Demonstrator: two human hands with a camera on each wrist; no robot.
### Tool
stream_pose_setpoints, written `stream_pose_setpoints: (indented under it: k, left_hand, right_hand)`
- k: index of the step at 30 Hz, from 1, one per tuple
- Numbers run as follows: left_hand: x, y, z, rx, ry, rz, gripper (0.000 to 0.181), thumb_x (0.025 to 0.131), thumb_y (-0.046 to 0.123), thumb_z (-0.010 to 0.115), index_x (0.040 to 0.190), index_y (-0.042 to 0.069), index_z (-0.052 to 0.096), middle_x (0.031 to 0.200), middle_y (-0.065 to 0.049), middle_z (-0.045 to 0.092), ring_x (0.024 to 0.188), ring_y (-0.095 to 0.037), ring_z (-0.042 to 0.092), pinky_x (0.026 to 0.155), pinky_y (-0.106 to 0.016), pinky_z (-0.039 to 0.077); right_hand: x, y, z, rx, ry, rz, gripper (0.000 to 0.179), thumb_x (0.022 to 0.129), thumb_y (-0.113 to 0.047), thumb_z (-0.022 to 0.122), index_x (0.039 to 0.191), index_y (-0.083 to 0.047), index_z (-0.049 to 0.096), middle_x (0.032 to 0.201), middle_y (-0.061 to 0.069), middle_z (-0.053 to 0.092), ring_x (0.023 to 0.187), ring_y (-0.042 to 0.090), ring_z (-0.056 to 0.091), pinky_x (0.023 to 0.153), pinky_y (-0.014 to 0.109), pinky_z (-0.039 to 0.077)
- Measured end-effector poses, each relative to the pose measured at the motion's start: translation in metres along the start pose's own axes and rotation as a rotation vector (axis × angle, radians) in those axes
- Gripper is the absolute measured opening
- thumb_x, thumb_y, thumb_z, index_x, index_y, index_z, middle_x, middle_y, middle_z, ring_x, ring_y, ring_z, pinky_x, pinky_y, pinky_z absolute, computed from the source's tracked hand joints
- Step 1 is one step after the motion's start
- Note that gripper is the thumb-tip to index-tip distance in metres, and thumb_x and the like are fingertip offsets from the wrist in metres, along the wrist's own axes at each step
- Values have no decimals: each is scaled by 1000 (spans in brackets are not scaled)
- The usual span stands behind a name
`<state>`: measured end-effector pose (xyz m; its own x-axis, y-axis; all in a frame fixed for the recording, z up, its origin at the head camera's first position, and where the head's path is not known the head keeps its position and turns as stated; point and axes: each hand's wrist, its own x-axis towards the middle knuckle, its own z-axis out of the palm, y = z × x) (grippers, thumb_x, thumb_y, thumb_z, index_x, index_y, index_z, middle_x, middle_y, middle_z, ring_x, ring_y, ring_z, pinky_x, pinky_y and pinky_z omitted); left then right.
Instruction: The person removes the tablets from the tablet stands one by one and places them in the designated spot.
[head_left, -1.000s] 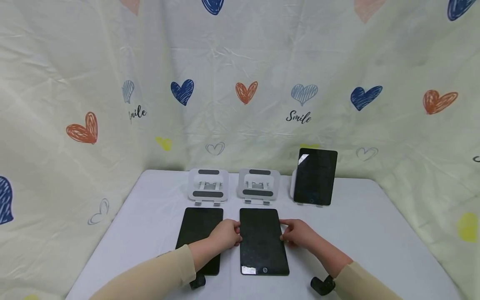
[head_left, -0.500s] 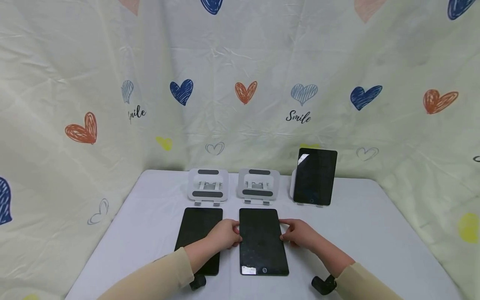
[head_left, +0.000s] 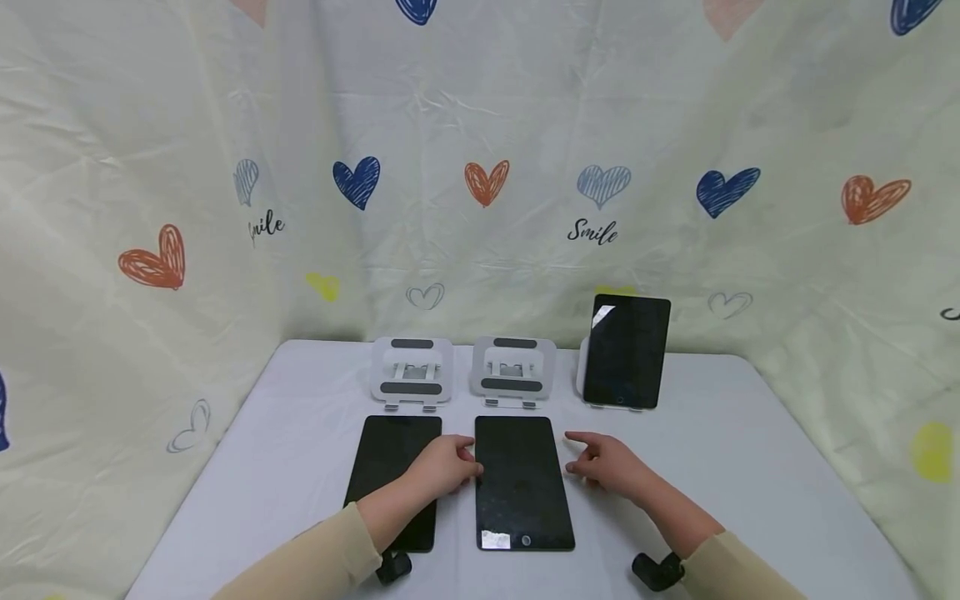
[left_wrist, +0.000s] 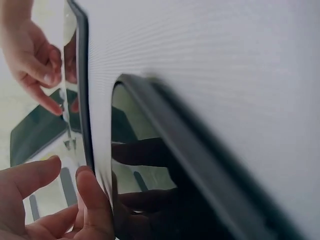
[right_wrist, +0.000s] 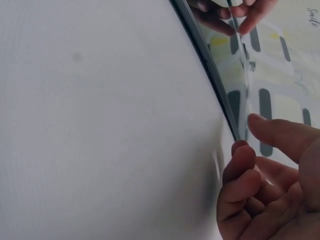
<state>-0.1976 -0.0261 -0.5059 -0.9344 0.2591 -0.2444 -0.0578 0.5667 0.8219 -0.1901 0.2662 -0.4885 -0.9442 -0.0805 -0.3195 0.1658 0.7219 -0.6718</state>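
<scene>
A dark tablet lies face up on the white table, its home button toward me. At its left edge is my left hand, a fingertip against the edge and the index finger a little off it. My right hand is just right of the same tablet, apart from it in the head view, with index finger and thumb extended and spread. A second tablet lies to the left, partly covered by my left forearm. In the right wrist view the right hand's fingers appear near the tablet's edge.
Behind the flat tablets stand two white tablet stands with dark pads, a left stand and a middle stand. A third tablet leans upright on another stand at right. A heart-print curtain hangs behind the table.
My right hand has let go of the middle tablet's right edge and moved slightly right. The left hand's index finger has come off the left edge. The tablets have stayed in place.
</scene>
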Motion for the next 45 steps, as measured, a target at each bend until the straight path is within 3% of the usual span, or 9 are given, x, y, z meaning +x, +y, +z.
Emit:
stream_pose_setpoints:
  k: [7,15,23,30,36,45]
  left_hand:
    - [5,9,-2,-31,38,20,51,92,24,71,137,3,57,89,-1,62,69,-17,59,60,-33,49]
    - [24,27,7,-75,70,93,50,95,28,67,139,8,57,98,1,62,70,-16,58,60,-32,48]
    - [40,53,28,-62,149,181,45,97,28,64,138,11,59,107,2,66,90,-14,57,82,-37,48]
    - [54,80,47,-143,154,224,44,98,28,61,138,10,59,110,2,66,80,-10,59,75,-33,50]
    - [74,102,63,-172,176,240,44,99,30,60,139,13,58,111,4,65,88,-9,61,80,-32,52]
    - [106,114,87,-165,247,280,43,99,27,59,140,13,58,105,5,65,81,-8,58,76,-30,52]
  right_hand:
    - [-1,6,-14,6,40,-37,56,89,-18,74,141,-8,55,82,5,61,67,21,57,60,32,48]
    - [-2,13,-34,-2,82,-55,57,92,-20,72,143,-7,51,87,8,62,70,21,57,63,32,50]
    - [-2,30,-58,17,156,-93,57,96,-22,67,145,-3,46,95,13,62,73,21,58,64,34,50]
    - [-2,39,-84,15,219,-96,61,98,-30,63,148,-2,41,101,19,62,79,23,59,64,33,49]
    - [6,43,-105,34,324,-120,60,100,-31,60,149,-1,40,104,21,62,83,27,62,65,30,50]
    - [31,48,-119,154,506,-81,59,102,-37,55,150,-7,41,116,21,61,87,26,64,65,22,51]
